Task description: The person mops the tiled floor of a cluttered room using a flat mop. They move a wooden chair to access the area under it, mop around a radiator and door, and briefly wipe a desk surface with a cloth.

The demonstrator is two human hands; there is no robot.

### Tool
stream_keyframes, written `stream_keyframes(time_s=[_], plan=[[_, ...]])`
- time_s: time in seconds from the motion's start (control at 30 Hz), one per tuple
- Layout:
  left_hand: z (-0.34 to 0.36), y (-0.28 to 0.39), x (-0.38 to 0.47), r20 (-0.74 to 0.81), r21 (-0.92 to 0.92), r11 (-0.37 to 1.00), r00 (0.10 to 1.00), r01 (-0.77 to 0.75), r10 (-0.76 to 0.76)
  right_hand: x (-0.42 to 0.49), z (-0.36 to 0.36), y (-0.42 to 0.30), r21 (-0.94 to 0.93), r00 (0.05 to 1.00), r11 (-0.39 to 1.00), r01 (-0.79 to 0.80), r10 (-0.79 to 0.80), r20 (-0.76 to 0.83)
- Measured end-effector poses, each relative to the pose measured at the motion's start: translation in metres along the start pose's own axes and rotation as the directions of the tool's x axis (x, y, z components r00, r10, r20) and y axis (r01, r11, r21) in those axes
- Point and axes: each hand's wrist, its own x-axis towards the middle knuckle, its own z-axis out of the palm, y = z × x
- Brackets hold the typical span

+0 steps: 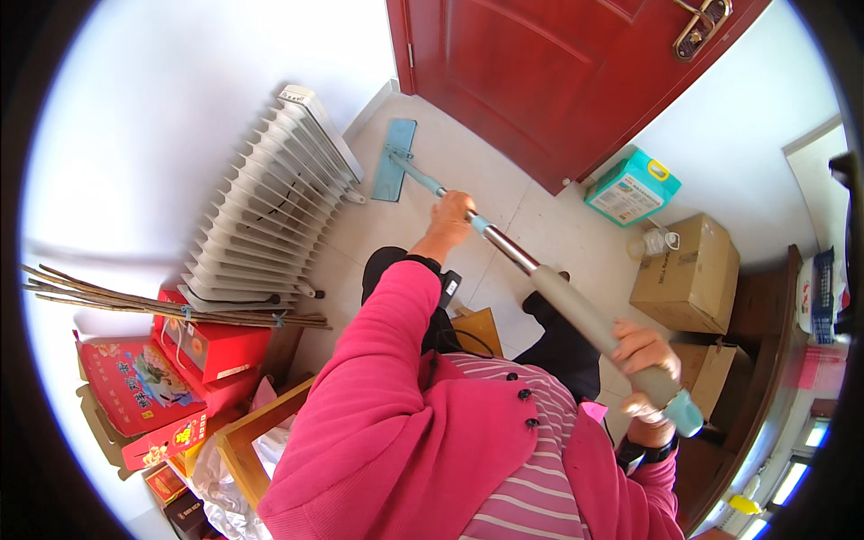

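Observation:
A flat mop slants across the head view. Its teal mop head lies on the tiled floor, beside the oil-filled radiator. My left hand is closed around the lower part of the mop pole, just above the teal joint. Higher up, my right hand grips the thick beige handle sleeve near its teal end cap. The shiny metal section of the pole shows between my two hands. Part of the handle is hidden under my right fingers.
A red door stands at the far side. Along the right are a teal carton, a clear plastic bottle and a cardboard box. To the left lie bundled sticks, red gift boxes and a wooden frame.

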Motion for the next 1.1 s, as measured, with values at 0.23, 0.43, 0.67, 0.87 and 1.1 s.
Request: stream_keyframes(time_s=[0.23,0.43,0.67,0.87,1.1], plan=[[-0.005,0.028,0.006,0.188,0.167,0.982,0.975,0.084,-0.115,0.000,0.010,-0.008,0.049,0.981,0.999,0.006,0.004,-0.196],[0.039,0.105,0.011,0.448,0.143,0.973,0.889,-0.179,0.098,-0.051,-0.030,-0.041,-0.036,0.907,0.996,-0.088,0.065,-0.416],[0.089,0.202,-0.045,0.563,-0.182,0.864,0.671,-0.469,0.483,-0.116,-0.058,-0.134,-0.088,0.801,0.992,-0.087,0.017,-0.598],[0.086,0.222,-0.079,0.579,-0.327,0.797,0.559,-0.508,0.594,-0.145,-0.040,-0.176,-0.252,0.838,0.967,-0.044,-0.102,-0.536],[0.031,0.173,-0.066,0.519,-0.186,0.840,0.674,-0.510,0.525,-0.128,-0.030,-0.148,-0.099,0.891,0.989,0.114,-0.146,-0.430]])
